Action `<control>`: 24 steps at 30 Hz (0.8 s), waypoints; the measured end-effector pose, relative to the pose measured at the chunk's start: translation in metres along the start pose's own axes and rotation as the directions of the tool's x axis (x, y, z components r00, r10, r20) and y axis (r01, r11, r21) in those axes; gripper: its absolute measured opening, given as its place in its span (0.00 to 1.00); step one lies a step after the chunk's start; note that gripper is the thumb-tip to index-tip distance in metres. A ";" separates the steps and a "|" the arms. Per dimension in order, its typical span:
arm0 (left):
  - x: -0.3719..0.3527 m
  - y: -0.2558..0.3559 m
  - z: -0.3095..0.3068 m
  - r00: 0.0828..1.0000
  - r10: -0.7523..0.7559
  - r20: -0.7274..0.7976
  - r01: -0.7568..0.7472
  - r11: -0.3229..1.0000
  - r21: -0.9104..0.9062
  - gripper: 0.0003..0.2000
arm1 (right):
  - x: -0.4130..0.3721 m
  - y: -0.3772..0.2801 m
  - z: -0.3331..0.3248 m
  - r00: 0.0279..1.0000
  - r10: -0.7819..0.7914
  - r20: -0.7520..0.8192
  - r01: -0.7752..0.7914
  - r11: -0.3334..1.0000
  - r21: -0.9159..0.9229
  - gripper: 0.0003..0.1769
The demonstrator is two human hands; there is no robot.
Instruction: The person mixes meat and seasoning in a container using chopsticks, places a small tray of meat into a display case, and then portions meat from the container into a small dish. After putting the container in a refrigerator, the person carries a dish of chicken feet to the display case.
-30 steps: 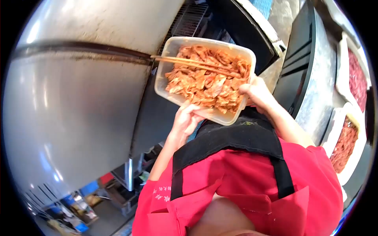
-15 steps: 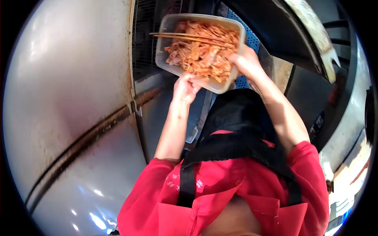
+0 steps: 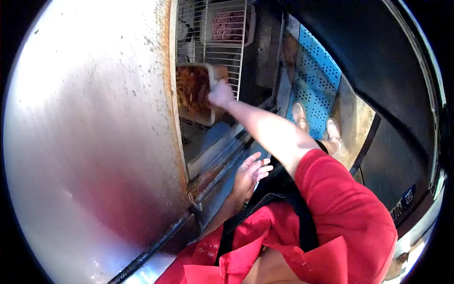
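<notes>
I am reaching my right hand (image 3: 221,93) out at arm's length into the open cabinet, fingers closed around the near end of a translucent rectangular plastic tub (image 3: 195,94) heaped with orange-red seasoned pieces. The tub is sitting inside the opening, just under the white wire rack shelf (image 3: 231,52), and its left side is tucked behind the rust-stained edge of the big stainless steel door (image 3: 94,142), so I am seeing only part of it. I cannot tell whether it is resting on something or hanging from my grip.

My left hand (image 3: 253,171) is hanging low and close to my body, palm open and fingers spread wide, holding nothing; it is hovering beside the dark lower sill of the cabinet (image 3: 213,173), well apart from the tub.

Above the wire rack, a second pale tray of pinkish-red meat (image 3: 228,24) is sitting deeper in the cabinet. The steel door is filling the whole left of my view and crowding the opening. To the right, a blue perforated floor mat (image 3: 314,87) is lying below me, with my two feet (image 3: 299,113) standing on it. My red sleeve (image 3: 340,199) and black apron strap (image 3: 305,222) are covering the lower part of the view.
</notes>
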State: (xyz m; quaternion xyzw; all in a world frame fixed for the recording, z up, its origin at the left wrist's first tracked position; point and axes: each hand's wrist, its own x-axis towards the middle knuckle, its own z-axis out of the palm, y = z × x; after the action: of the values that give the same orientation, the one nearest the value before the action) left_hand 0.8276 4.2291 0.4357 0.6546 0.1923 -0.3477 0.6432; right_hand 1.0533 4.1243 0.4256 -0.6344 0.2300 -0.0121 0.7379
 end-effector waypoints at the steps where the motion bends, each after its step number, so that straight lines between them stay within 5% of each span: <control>1: 0.005 0.000 -0.002 0.999 0.017 0.045 -0.016 1.000 -0.014 0.16 | 0.011 0.014 0.031 0.999 -0.019 0.042 0.019 1.000 0.009 0.21; 2: 0.009 0.002 -0.002 0.995 0.033 0.090 -0.031 0.999 -0.028 0.15 | 0.005 0.009 0.020 0.945 -0.219 0.242 0.284 0.919 -0.275 0.17; 3: 0.010 0.005 0.002 0.994 0.033 0.103 -0.031 0.999 -0.026 0.15 | 0.007 0.015 0.029 0.937 -0.139 0.320 0.198 0.968 -0.158 0.15; 4: 0.009 0.010 0.007 0.996 0.058 0.065 -0.059 0.998 0.017 0.13 | 0.001 0.011 0.024 0.843 -0.280 0.459 0.428 0.865 -0.260 0.13; 5: 0.009 0.012 0.014 0.996 0.077 0.039 -0.079 0.995 0.058 0.11 | -0.012 0.016 0.016 0.877 -0.205 0.435 0.293 0.945 -0.144 0.15; 7: 0.012 0.013 0.021 0.998 0.039 0.043 -0.043 0.995 0.087 0.12 | -0.036 0.016 -0.011 0.911 -0.349 0.217 0.347 0.937 0.051 0.23; 9: 0.024 0.007 0.019 0.998 -0.013 0.058 0.002 0.985 0.174 0.15 | -0.072 -0.003 -0.079 0.945 -0.321 0.069 0.323 0.946 -0.019 0.29; 10: 0.022 0.008 0.026 0.999 -0.001 0.040 -0.008 0.976 0.219 0.19 | -0.090 -0.007 -0.108 0.887 -0.453 -0.090 0.453 0.891 -0.024 0.27; 13: 0.039 0.022 0.043 0.999 0.041 0.031 -0.047 0.972 0.231 0.19 | -0.167 -0.039 -0.227 0.590 -0.669 -0.452 0.694 0.706 -0.139 0.23; 14: 0.054 0.028 0.051 0.996 0.077 0.035 -0.083 0.968 0.235 0.19 | -0.190 -0.044 -0.266 0.385 -0.746 -0.543 0.693 0.622 -0.363 0.21; 15: 0.051 0.037 0.071 0.982 0.178 0.066 -0.189 0.952 0.242 0.20 | -0.215 -0.048 -0.307 0.162 -0.808 -0.566 0.623 0.529 -0.577 0.20; 16: 0.044 0.047 0.097 0.957 0.267 0.110 -0.287 0.925 0.249 0.22 | -0.243 -0.054 -0.342 0.132 -0.817 -0.562 0.370 0.567 -0.736 0.16; 17: 0.033 0.063 0.128 0.920 0.358 0.161 -0.391 0.876 0.281 0.22 | -0.255 -0.054 -0.375 0.150 -0.818 -0.556 0.077 0.570 -0.818 0.16; 19: 0.019 0.089 0.182 0.734 0.574 0.363 -0.676 0.672 0.302 0.20 | -0.252 -0.037 -0.418 0.304 -0.637 -0.708 -0.407 0.585 -0.702 0.17; 21: -0.011 0.116 0.243 0.535 0.666 0.519 -0.844 0.440 0.306 0.20 | -0.270 -0.039 -0.433 0.703 -0.408 -0.582 -0.072 0.774 -0.629 0.20; 22: -0.026 0.123 0.277 0.466 0.677 0.570 -0.885 0.373 0.280 0.21 | -0.251 -0.023 -0.435 0.612 -0.464 -0.640 -0.048 0.786 -0.616 0.21; 24: -0.042 0.128 0.316 0.329 0.643 0.692 -0.941 0.286 0.182 0.21 | -0.251 -0.022 -0.409 0.649 -0.390 -0.653 -0.031 0.844 -0.535 0.25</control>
State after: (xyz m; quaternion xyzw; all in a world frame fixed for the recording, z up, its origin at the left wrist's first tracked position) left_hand 0.8228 3.9167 0.5781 0.6982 -0.4601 -0.1524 0.5269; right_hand 0.6898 3.8171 0.4915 -0.7623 0.4373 -0.2846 0.3829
